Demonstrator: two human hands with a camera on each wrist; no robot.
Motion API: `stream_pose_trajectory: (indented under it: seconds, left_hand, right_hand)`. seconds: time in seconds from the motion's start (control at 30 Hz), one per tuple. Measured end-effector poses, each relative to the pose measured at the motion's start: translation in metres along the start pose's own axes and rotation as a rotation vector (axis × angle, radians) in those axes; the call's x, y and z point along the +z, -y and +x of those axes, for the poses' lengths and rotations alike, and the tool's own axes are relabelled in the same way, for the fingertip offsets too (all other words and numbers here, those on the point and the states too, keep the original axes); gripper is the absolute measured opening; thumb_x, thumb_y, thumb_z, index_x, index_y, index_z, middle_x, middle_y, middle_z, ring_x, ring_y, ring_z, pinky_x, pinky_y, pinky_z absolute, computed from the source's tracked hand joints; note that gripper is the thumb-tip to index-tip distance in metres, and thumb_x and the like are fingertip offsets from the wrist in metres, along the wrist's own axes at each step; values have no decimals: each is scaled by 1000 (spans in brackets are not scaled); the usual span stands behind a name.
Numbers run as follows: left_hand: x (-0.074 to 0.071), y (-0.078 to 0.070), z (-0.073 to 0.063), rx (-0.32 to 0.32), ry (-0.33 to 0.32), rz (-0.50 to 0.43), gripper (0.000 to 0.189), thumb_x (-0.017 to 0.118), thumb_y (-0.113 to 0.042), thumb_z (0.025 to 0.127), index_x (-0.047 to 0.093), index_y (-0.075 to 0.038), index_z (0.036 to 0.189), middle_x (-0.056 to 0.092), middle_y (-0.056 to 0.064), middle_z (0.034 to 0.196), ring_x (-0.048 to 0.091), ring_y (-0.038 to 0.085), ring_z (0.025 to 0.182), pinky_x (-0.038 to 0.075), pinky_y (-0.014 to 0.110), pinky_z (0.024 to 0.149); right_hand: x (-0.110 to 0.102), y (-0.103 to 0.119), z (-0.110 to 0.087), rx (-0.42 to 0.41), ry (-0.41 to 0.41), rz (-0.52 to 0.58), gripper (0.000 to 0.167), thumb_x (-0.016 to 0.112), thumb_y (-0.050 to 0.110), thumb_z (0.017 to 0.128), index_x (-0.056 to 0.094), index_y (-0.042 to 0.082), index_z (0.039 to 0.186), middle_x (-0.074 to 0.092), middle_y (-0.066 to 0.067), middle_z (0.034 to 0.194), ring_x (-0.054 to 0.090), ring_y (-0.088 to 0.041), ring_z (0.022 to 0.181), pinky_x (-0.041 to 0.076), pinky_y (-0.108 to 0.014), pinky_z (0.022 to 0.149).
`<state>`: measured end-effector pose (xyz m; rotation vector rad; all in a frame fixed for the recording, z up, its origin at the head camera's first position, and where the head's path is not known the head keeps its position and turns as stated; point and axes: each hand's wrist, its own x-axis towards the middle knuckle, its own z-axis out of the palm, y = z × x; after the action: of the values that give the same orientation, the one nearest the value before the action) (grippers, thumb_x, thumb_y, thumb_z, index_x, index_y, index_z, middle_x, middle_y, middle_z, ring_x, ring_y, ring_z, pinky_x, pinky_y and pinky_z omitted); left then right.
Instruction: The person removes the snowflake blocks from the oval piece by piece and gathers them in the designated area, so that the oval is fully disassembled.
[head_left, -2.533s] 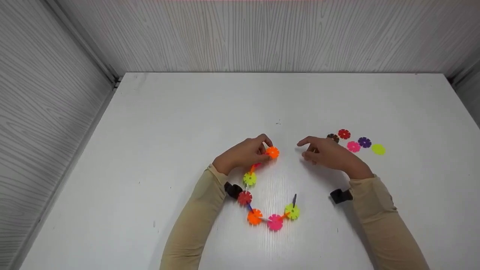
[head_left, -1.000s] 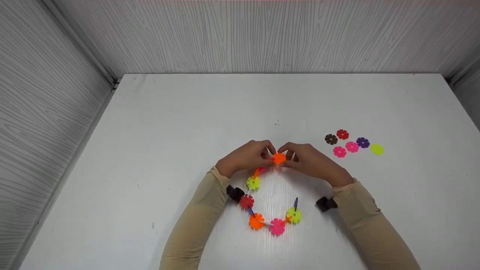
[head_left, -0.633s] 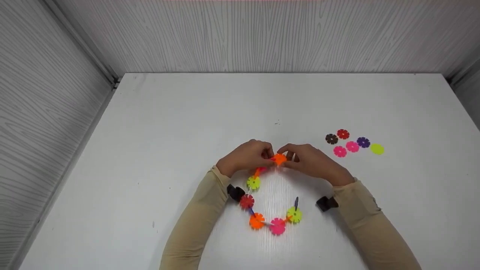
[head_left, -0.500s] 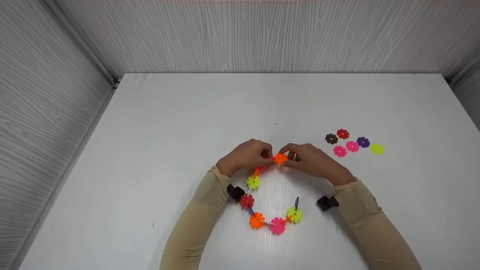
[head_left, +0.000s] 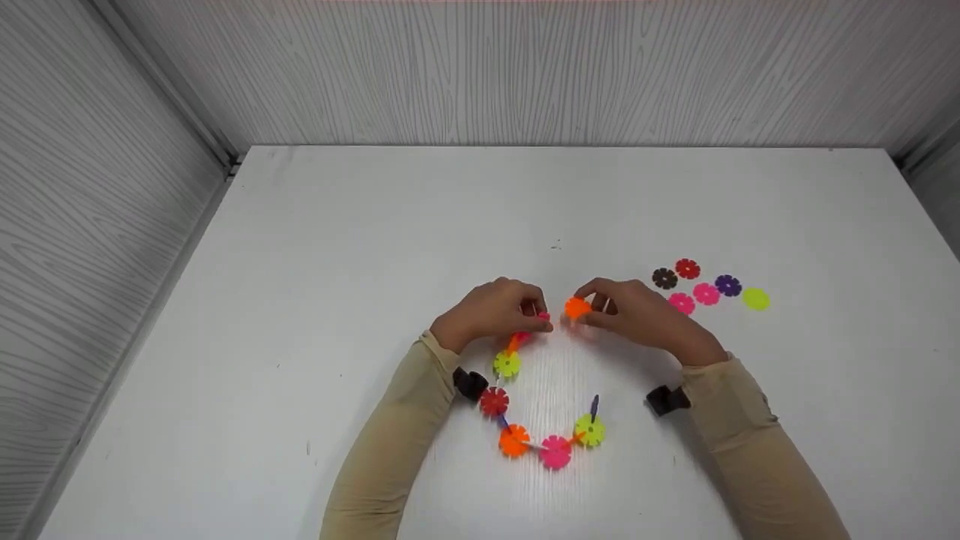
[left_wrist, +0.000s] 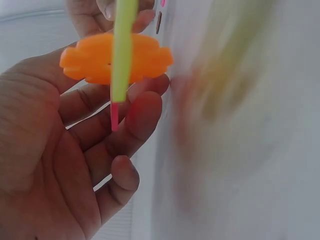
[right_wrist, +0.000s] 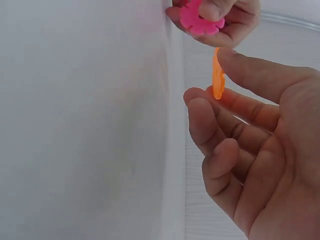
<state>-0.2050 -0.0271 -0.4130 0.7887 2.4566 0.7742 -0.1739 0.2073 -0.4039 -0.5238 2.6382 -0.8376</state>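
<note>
I'm pinching two!
My left hand (head_left: pixel 496 308) is gripping the pink disc (right_wrist: pixel 192 20), my right hand (head_left: pixel 641 311) the orange disc (head_left: pixel 577 308), likely baring edges.

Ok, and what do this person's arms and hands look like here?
The left sleeve and right sleeve are long, plain tan and creased, ending at the wrists. A small black block shows beside the left cuff, another beside the right cuff. The left hand and right hand are ungloved.
</note>
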Motion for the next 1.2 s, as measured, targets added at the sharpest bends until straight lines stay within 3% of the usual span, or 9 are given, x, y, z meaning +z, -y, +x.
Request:
stream_pose_trajectory:
  seconds: [0.3,0.67,0.9,1.2]
  left_hand:
    - [-4,3,-6,-52,40,10,33,74,-40,82,67,-17,105,64,-1,92,56,14,84,46,29,76]
    - [-10,3,-12,-111,78,84,37,73,-40,82,64,-18,111,64,0,100,55,16,96,47,36,87]
    - [-10,1,-11,-83,80,103,33,71,-35,85,65,-16,111,64,4,99,54,18,94,47,37,84]
    - [-10,-3,-13,-102,70,126,34,70,-36,86,65,-16,112,65,3,99,55,18,93,48,37,83]
  right_hand:
    - [-27,-19,-9,97,-58,41,35,63,25,94,58,15,127,64,-11,102,57,-23,84,48,-28,70]
    - [-55,-37,-25,129,-146,113,42,62,36,94,54,14,128,63,-12,102,62,-26,80,48,-24,64]
    - [-69,-55,-35,169,-191,116,47,59,39,94,51,13,133,63,-13,108,62,-24,87,46,-25,72]
    - [-75,-80,-41,259,-201,62,53,57,40,95,47,11,138,57,-17,113,55,-24,89,45,-30,70]
